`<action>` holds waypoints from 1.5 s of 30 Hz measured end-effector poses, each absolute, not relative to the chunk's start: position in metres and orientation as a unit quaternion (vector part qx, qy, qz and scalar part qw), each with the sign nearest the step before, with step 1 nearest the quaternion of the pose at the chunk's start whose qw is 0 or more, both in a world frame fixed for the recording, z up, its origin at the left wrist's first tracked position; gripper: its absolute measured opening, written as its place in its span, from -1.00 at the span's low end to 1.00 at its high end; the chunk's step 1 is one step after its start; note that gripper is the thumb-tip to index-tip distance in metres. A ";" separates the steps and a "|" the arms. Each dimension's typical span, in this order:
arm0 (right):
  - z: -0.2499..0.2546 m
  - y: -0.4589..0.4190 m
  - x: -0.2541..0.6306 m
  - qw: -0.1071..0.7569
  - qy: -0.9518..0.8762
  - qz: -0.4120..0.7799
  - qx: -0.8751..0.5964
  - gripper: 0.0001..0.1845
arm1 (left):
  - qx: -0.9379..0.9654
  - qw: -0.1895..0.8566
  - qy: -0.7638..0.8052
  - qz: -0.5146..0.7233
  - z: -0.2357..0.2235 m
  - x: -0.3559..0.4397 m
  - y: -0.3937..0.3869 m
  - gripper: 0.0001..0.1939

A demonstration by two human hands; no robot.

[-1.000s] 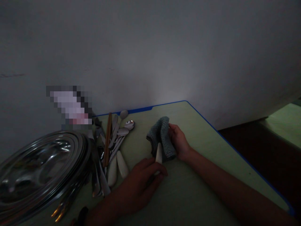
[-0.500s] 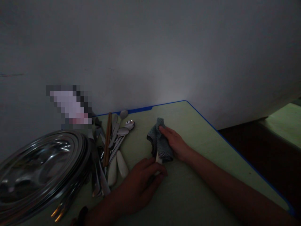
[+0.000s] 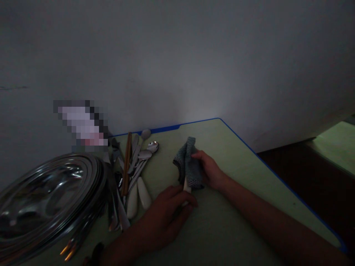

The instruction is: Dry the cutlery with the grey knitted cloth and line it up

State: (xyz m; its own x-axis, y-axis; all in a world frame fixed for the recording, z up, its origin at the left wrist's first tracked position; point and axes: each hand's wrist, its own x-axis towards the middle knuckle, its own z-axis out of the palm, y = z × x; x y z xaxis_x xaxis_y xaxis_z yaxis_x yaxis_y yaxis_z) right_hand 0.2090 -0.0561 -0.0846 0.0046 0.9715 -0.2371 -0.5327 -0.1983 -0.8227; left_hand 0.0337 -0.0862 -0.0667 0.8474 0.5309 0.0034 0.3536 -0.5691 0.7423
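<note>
My left hand [image 3: 172,210] is closed round the lower end of a white-handled utensil [image 3: 186,186]. The utensil's far end is hidden inside a folded grey-green cloth [image 3: 190,162] with a checked border, so its kind does not show. From the right side, my right hand [image 3: 209,168] pinches the cloth around the utensil, thumb on top. To the left of my left hand lie two white handles [image 3: 143,194], beside several metal spoons [image 3: 153,147] and a pair of brown chopsticks [image 3: 127,164].
A stack of oval steel trays [image 3: 52,192] fills the left of the light green table [image 3: 235,207]. Gold-tipped utensils [image 3: 68,251] stick out beneath it. A blurred-out object [image 3: 81,125] leans on the wall [image 3: 177,66]. Another light surface [image 3: 338,144] is at far right.
My right hand has closed the spread cloth over the utensil, covering most of its white handle, and since then has shifted slightly on it. My left hand keeps its place.
</note>
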 end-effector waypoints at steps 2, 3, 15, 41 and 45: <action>-0.086 -0.056 0.209 0.579 -0.276 0.642 -0.420 -0.82 | 0.879 0.387 0.255 0.112 -0.066 0.033 -0.087 -0.85; -0.087 -0.056 0.209 0.580 -0.282 0.636 -0.424 -0.81 | 0.880 0.385 0.255 0.112 -0.066 0.033 -0.087 -0.85; -0.087 -0.057 0.209 0.567 -0.322 0.627 -0.425 -0.75 | 0.878 0.389 0.249 0.126 -0.066 0.033 -0.087 -0.85; -0.088 -0.057 0.212 0.555 -0.359 0.608 -0.441 -0.86 | 0.882 0.382 0.248 0.120 -0.066 0.033 -0.088 -0.85; -0.087 -0.059 0.213 0.546 -0.353 0.610 -0.453 -0.81 | 0.882 0.381 0.250 0.117 -0.067 0.033 -0.088 -0.85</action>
State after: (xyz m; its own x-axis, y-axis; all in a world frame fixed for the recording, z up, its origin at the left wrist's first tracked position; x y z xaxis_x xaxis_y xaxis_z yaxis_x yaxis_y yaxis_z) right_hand 0.2132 -0.0585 -0.0875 0.0076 0.9860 -0.1664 -0.3463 -0.1535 -0.9255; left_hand 0.0325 -0.0876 -0.0667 0.8482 0.5295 0.0154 0.3515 -0.5844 0.7314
